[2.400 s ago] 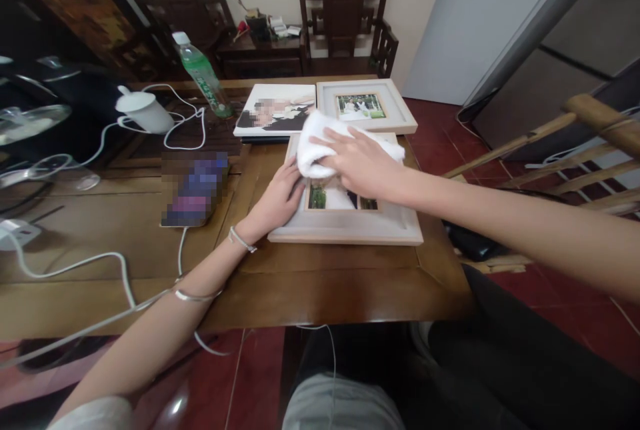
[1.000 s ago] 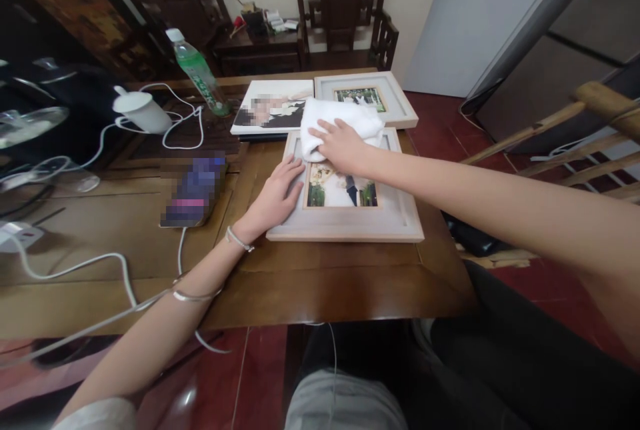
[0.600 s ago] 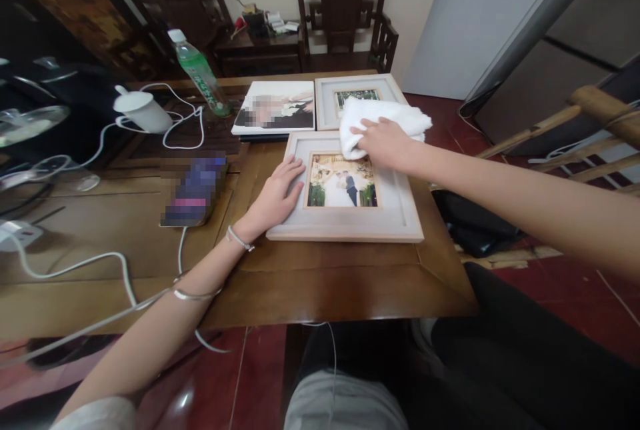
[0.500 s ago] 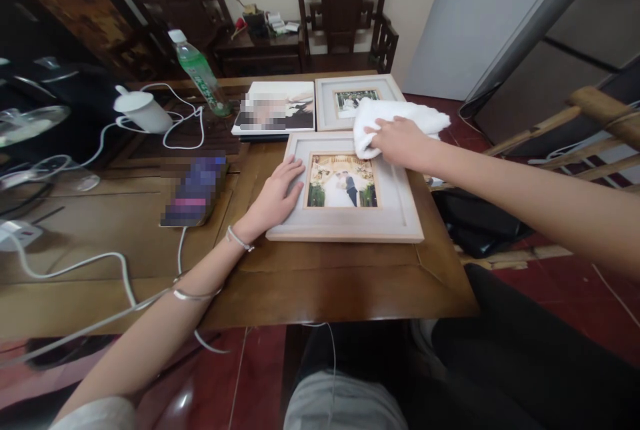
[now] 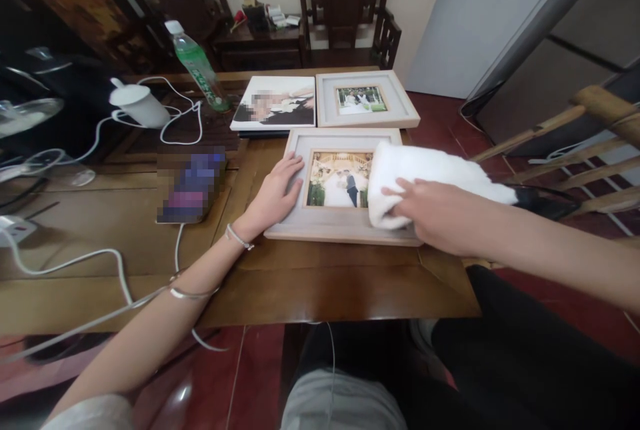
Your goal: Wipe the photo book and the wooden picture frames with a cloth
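Towel (image 5: 435, 167) fluffy, gripped by right hand (image 5: 435, 217) | left hand (image 5: 273, 197) flat on wooden frame (image 5: 330, 229)

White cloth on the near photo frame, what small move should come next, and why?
Probably slide the white cloth left along the near border of the photo frame: the right hand holds it at the near right corner, and the left hand braces the left side.
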`<control>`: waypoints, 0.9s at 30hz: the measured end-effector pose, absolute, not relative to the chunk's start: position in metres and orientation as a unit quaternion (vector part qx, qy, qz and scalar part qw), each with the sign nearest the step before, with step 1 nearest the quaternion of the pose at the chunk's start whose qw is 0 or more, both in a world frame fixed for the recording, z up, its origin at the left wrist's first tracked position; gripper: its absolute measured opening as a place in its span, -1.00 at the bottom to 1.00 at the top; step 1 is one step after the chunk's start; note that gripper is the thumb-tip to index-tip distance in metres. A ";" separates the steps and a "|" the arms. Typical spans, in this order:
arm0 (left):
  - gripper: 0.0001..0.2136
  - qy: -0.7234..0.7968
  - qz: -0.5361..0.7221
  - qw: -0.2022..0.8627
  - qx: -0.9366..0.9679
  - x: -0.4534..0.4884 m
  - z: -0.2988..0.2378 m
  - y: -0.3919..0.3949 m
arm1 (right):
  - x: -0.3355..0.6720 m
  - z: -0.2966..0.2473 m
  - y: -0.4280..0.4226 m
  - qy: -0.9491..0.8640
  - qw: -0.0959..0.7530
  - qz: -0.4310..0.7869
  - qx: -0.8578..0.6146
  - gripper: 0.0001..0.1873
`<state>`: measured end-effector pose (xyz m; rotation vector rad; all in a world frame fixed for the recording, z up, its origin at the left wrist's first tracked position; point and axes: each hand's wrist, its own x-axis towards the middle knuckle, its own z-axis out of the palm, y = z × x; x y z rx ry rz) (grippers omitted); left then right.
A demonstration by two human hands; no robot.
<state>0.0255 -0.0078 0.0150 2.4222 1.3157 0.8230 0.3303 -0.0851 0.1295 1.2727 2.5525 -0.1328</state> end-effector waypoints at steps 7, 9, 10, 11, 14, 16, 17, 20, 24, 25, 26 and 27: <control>-0.57 0.453 0.274 0.129 0.838 0.027 0.016 -0.008 | 0.310 0.139 -0.090 0.855 0.190 -0.111 0.470 -0.51; -0.57 0.453 0.270 0.130 0.840 0.026 0.017 -0.008 | 0.309 0.133 -0.069 0.852 0.172 -0.077 0.489 -0.41; -0.57 0.453 0.268 0.129 0.840 0.026 0.017 -0.008 | 0.309 0.130 -0.056 0.856 0.160 -0.049 0.489 -0.38; -0.57 0.454 0.267 0.129 0.841 0.026 0.016 -0.008 | 0.309 0.126 -0.043 0.864 0.146 -0.017 0.482 -0.36; -0.55 0.453 0.267 0.127 0.841 0.025 0.016 -0.008 | 0.311 0.115 -0.004 0.891 0.086 0.074 0.439 -0.31; -0.54 0.450 0.271 0.127 0.842 0.025 0.016 -0.008 | 0.309 0.106 0.014 0.897 0.068 0.108 0.424 -0.29; -0.54 0.448 0.273 0.128 0.842 0.024 0.015 -0.008 | 0.307 0.101 0.019 0.896 0.076 0.112 0.423 -0.29; -0.56 0.449 0.277 0.131 0.839 0.024 0.015 -0.008 | 0.299 0.090 0.019 0.890 0.135 0.094 0.425 -0.29; -0.56 0.453 0.279 0.128 0.837 0.025 0.013 -0.008 | 0.286 0.092 -0.015 0.892 0.162 0.042 0.420 -0.24; -0.56 0.454 0.279 0.127 0.837 0.025 0.013 -0.007 | 0.284 0.096 -0.028 0.893 0.161 0.025 0.419 -0.25; -0.56 0.454 0.278 0.126 0.837 0.026 0.013 -0.007 | 0.282 0.101 -0.042 0.894 0.162 0.004 0.418 -0.26; -0.56 0.455 0.278 0.125 0.837 0.026 0.013 -0.007 | 0.281 0.108 -0.056 0.894 0.161 -0.014 0.417 -0.30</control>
